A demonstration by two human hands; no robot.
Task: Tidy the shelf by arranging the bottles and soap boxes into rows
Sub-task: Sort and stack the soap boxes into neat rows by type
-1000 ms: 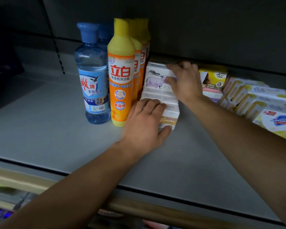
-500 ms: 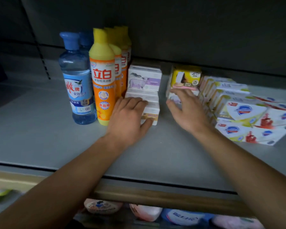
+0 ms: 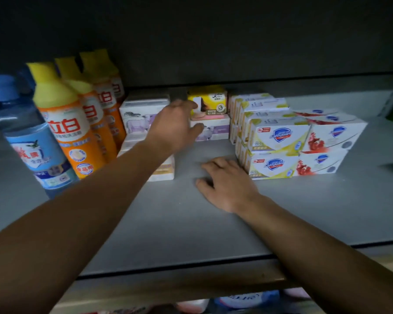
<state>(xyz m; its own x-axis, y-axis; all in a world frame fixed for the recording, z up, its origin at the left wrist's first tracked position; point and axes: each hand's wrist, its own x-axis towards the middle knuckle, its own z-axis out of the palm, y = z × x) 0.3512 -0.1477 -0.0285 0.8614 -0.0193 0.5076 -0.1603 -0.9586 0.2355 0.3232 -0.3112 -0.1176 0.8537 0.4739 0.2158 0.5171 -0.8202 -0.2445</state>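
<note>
A grey shelf (image 3: 191,223) carries a row of orange bottles with yellow caps (image 3: 70,128) and a blue bottle (image 3: 30,143) at the left. White soap boxes with a sheep picture (image 3: 141,116) are stacked beside them. My left hand (image 3: 175,125) reaches over that stack, fingers apart, towards a yellow box (image 3: 211,100) that sits on a pink-and-white box (image 3: 213,129). It holds nothing. My right hand (image 3: 225,182) lies flat on the shelf, fingers spread, touching the left side of the stacked white-and-yellow soap boxes (image 3: 275,137).
Red-and-white soap boxes (image 3: 327,141) stand stacked to the right of the yellow ones. A dark back wall (image 3: 213,41) closes the shelf behind. Products on a lower shelf (image 3: 247,300) show under the front edge. Bare shelf surface extends at the front and far right.
My left hand left the front sheep soap box and reached back towards the yellow box. My right hand moved right and now rests against the white-and-yellow boxes. The camera view shifted right.
</note>
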